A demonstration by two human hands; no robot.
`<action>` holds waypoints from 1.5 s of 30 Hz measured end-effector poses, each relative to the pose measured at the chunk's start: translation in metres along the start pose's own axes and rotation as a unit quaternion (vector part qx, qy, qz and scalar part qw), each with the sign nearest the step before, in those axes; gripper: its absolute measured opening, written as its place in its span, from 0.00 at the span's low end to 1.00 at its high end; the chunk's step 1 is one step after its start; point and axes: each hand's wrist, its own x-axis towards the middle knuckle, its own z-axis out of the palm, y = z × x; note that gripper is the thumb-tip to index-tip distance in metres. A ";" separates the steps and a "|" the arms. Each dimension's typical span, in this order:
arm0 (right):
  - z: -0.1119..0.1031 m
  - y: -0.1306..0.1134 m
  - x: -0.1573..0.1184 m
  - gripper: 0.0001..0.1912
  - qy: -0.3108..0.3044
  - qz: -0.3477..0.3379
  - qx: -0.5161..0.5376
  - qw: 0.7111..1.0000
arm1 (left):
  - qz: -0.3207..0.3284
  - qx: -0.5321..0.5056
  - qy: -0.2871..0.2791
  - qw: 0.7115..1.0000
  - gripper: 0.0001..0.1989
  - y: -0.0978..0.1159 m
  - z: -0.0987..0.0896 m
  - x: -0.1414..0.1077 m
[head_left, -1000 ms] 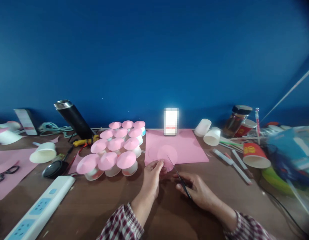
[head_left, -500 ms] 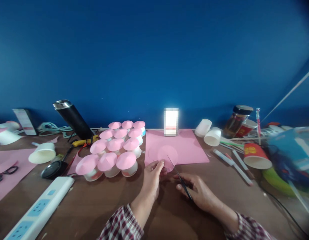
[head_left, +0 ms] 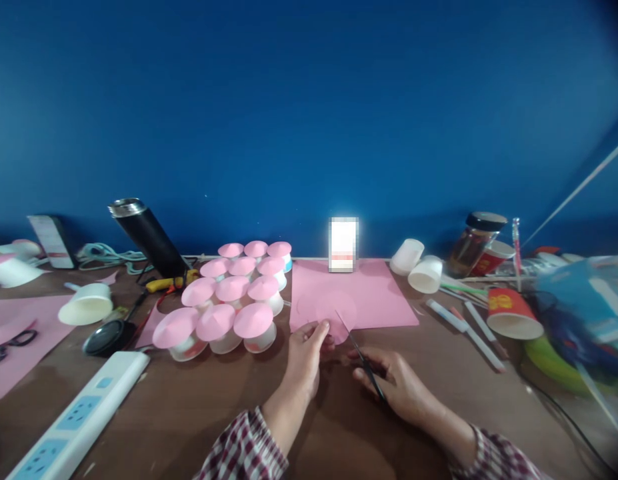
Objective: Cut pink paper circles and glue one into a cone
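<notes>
My left hand (head_left: 309,353) pinches the lower left edge of a round pink paper disc (head_left: 336,312). In my right hand (head_left: 393,377) is a pair of scissors (head_left: 365,363) with dark handles. Its thin blades reach up over the disc, their tips near the middle of it. Behind the disc lies a larger pink paper sheet (head_left: 373,287) of the same colour, so the disc's rim is faint. To the left stand several white paper cups topped with shallow pink paper cones (head_left: 253,321).
A white power strip (head_left: 83,413) lies front left, with a black flask (head_left: 146,233) behind. A lit phone (head_left: 343,245) leans on the blue wall. White cups (head_left: 425,274), pens (head_left: 479,340) and a red cup (head_left: 513,310) lie at right. Another pair of scissors (head_left: 11,347) rests far left.
The view has shifted very slightly. Both hands, the disc and the scissors keep nearly the same place, with no clear movement of the blades.
</notes>
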 end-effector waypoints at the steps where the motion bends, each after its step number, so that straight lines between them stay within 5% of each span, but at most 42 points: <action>1: 0.000 0.000 0.000 0.17 0.002 0.002 0.000 1.000 | 0.001 0.000 -0.002 1.000 0.15 0.000 0.000 0.000; 20: -0.002 -0.011 0.001 0.15 -0.029 0.015 0.003 0.999 | -0.006 -0.017 -0.006 1.000 0.16 0.000 -0.003 0.002; 30: -0.050 0.005 0.001 0.14 0.011 0.053 -0.160 0.986 | 0.005 -0.036 0.011 0.999 0.16 0.001 -0.002 0.003; 34: -0.075 0.006 0.003 0.12 0.106 0.023 -0.327 0.939 | 0.054 0.035 -0.003 0.998 0.15 0.000 -0.005 0.004; 41: -0.121 0.037 -0.002 0.10 0.217 0.081 -0.502 0.833 | 0.234 0.313 -0.002 0.920 0.08 0.010 -0.010 0.002; 45: -0.138 0.055 -0.003 0.10 0.190 0.105 -0.460 0.861 | 0.279 0.420 0.027 0.863 0.20 0.006 -0.013 0.003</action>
